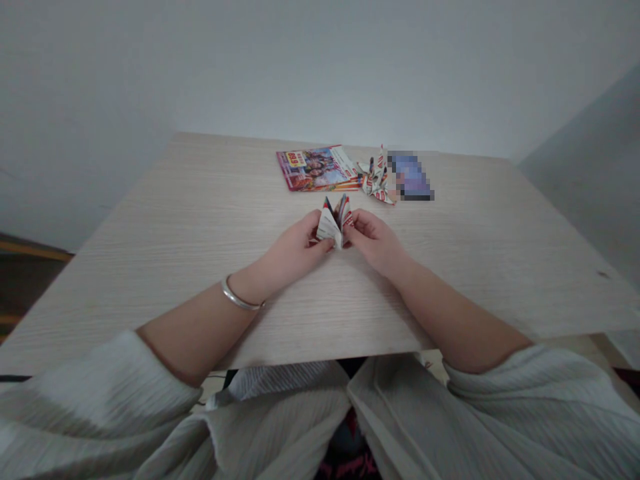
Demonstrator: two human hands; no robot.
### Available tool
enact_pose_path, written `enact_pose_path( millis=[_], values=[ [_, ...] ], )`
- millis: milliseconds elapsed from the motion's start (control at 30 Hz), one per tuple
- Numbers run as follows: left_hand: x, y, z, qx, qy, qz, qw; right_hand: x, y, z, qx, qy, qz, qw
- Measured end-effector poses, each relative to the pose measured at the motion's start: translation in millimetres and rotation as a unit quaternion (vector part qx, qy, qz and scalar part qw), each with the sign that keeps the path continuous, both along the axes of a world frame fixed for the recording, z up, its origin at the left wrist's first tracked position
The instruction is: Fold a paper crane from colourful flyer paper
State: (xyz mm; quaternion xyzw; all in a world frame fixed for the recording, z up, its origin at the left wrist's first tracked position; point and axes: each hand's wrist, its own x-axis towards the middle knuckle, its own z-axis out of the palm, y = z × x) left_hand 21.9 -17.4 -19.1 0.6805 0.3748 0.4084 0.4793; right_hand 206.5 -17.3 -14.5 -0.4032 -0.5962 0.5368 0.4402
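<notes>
Between my two hands is a piece of folded paper [329, 227], printed in white, red and dark colours, with two pointed flaps standing upward. My left hand [303, 245] pinches its left side, the thumb along the lower edge. On the other side my right hand [374, 239] grips the paper with thumb and curled fingers. The paper is held just over the pale wooden table [200, 220]. Some fingertips are hidden behind the folds.
A stack of colourful printed leaflets [317, 168] lies farther back on the table. Beside it rest folded paper shapes [376, 180] in similar print, then a pixelated phone-like rectangle [413, 175]. A wall [320, 73] rises behind the table's far edge.
</notes>
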Motion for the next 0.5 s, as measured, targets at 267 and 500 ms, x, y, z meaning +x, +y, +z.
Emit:
enact_pose_path(
  millis=[267, 500],
  values=[
    [2, -4, 11.2, 0.055, -0.049, 0.063, 0.995, 0, -2, -2.0, 0.029, -0.024, -0.035, 0.999],
    [2, -4, 13.6, 0.03, -0.06, 0.046, 0.997, -1, -5, 5.2, 0.061, 0.008, -0.069, 0.996]
  ],
)
